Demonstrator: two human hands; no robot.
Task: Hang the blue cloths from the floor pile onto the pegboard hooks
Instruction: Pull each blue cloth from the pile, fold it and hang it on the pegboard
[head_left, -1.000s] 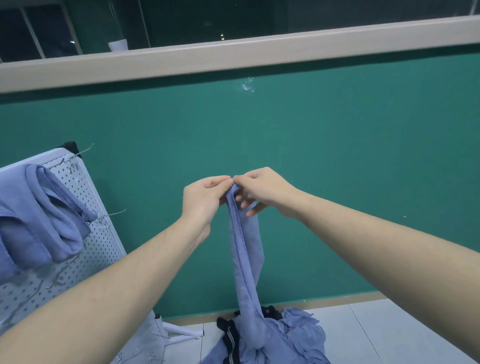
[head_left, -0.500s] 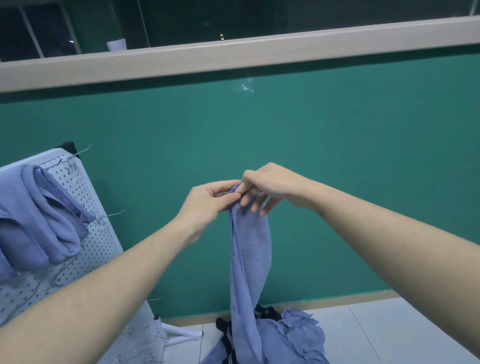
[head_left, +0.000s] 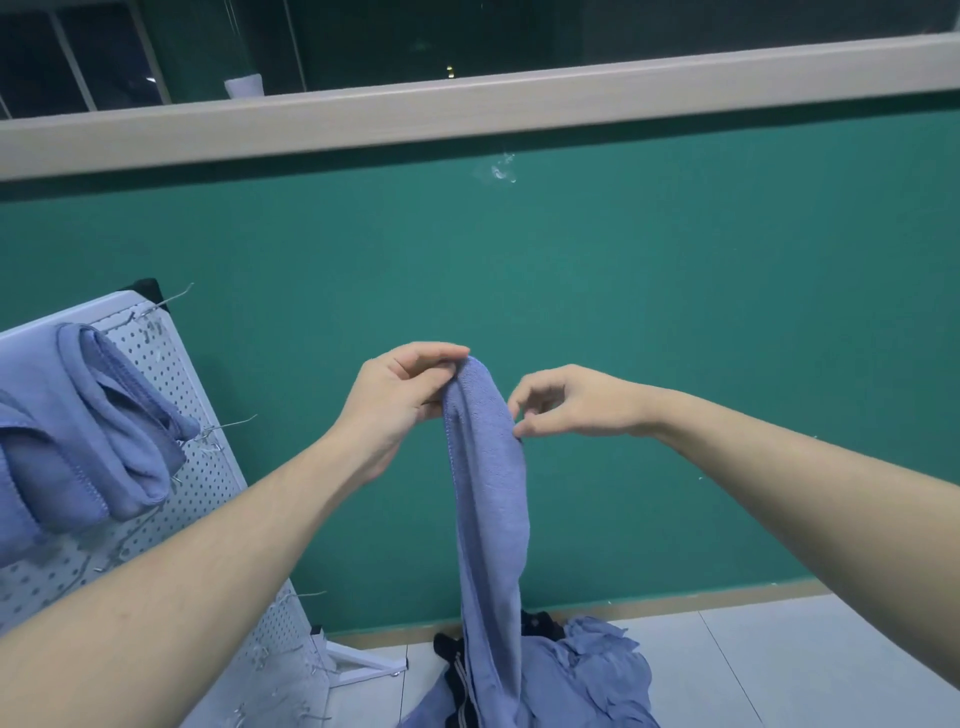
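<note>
A green wall (head_left: 675, 312) fills the background, capped by a pale ledge (head_left: 467, 109) with dark windows above it and a white cup (head_left: 244, 85) standing on it; a pale tiled floor (head_left: 779, 665) runs along the bottom.

At far left a white pegboard (head_left: 208, 467) leans back, tilted, with thin wire hooks (head_left: 228, 426) sticking out toward the wall. One blue cloth, the hung cloth (head_left: 88, 431), is draped in folds over the board's upper part.

The left hand (head_left: 400, 395) is raised in front of the wall. Its grip is closed on the top edge of a second blue cloth, the held cloth (head_left: 488, 493), with thumb and fingertips pinching the fabric at its highest point. That cloth hangs straight down in a long narrow fold, and its lower end reaches the pile (head_left: 571, 680) on the floor by the wall, where more blue fabric lies crumpled with something dark among it.

The right hand (head_left: 571, 402) is just right of the held cloth, a little lower than the left. Its fingers are loosely curled with thumb and forefinger close together, the tips at the cloth's right edge. Whether its grip actually has hold of the fabric or only touches it cannot be told.
</note>
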